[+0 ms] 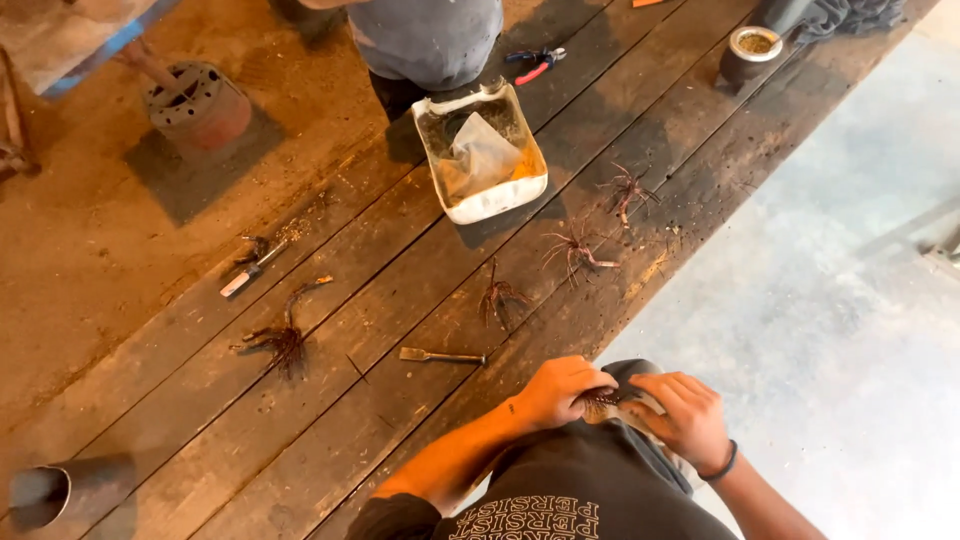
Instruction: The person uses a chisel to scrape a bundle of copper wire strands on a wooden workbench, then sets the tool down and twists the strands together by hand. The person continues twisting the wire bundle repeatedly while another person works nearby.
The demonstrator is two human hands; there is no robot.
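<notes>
My left hand [560,390] and my right hand [685,415] meet just off the near edge of a dark wooden workbench [330,400]. Both grip a small bundle of reddish-brown wire strands [603,400] against a pale piece held between them. A dark band sits on my right wrist. On the bench lie several similar frayed wire bundles, one [283,340] at the left, one [500,297] in the middle, one [578,252] further right. A short metal chisel [440,356] lies close to my left hand.
A cut-open white plastic jug [482,150] with murky liquid and a bag stands mid-bench. Another person's torso [425,40] is at the far side. Pliers with red and blue handles [535,63], a small tin [752,50], a round motor stator [195,100], a metal pipe [60,490] and a small tool [250,270] are about.
</notes>
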